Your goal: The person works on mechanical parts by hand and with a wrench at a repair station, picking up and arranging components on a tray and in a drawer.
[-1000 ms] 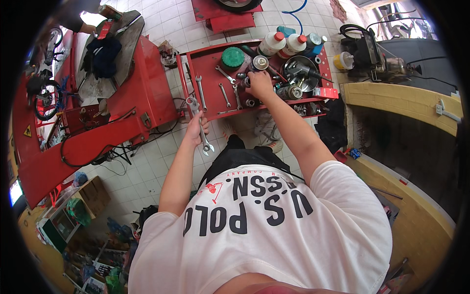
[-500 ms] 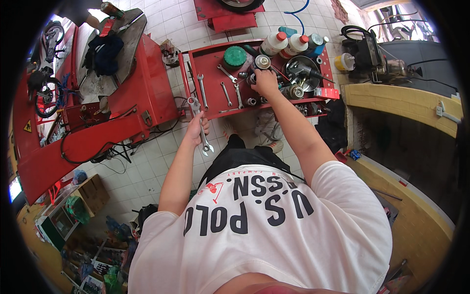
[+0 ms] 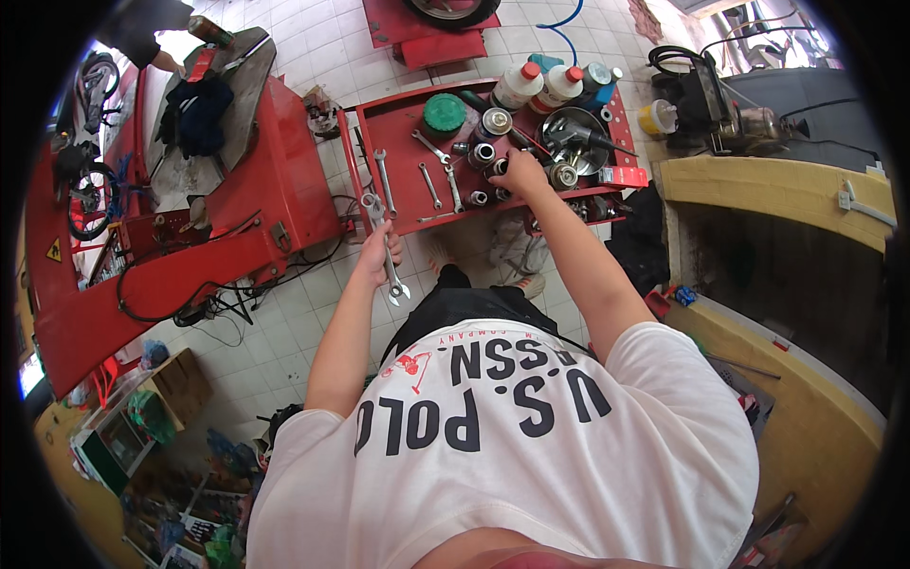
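My left hand [image 3: 380, 254] is closed around silver combination wrenches [image 3: 393, 284] in front of the red tool tray [image 3: 403, 156]. They seem to be two, lying together; their other ends stick up past my fist by the tray's edge. Over the tray, my right hand [image 3: 524, 174] has its fingers curled round a dark socket, mostly covered by the fingertips. Other sockets stand close by: a larger shiny one [image 3: 483, 155] and a small one [image 3: 478, 197]. Left of them lie several loose wrenches [image 3: 430, 185]. A spray can [image 3: 496, 122] stands just behind the sockets.
A green-lidded tub [image 3: 445, 114], white bottles with red caps [image 3: 518, 85], a metal bowl of parts [image 3: 599, 156] and a red box [image 3: 623, 177] share the tray. A red lift [image 3: 294, 171] stands left, a compressor-like machine [image 3: 706, 109] right. Another person's hand [image 3: 167, 63] shows at far left.
My right hand has moved slightly right and nearer me, off the larger socket, which now shows standing in the tray. My left hand still grips the wrenches. The view has shifted slightly.
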### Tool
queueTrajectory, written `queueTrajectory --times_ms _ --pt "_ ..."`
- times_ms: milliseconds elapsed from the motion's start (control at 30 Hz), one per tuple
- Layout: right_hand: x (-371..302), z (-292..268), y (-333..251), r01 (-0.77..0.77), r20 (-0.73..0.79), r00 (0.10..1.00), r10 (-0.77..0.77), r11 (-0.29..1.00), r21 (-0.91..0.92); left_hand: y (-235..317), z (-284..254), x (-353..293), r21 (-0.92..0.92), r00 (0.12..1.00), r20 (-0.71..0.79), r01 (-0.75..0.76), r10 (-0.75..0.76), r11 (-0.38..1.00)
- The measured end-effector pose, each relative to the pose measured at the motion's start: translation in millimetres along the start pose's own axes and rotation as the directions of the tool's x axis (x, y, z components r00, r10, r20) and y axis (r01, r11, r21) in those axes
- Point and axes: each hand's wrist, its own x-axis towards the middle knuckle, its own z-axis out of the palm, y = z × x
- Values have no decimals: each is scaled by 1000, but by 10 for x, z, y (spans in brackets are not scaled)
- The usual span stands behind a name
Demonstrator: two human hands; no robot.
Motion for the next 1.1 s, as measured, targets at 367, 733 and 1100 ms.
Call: queueTrajectory --times_ms 367,733,1100 --pt "-41 -25 -123 -132 75 989 126 988 79 31 18 8 39 1000 -6 15 -15 999" --pt "277 -114 70 -133 32 991 131 989 71 14 -25 -47 70 999 -32 17 -15 997" --pt "-297 -133 -177 -285 67 958 277 934 217 14 -33 -56 68 1000 -30 10 -8 998"
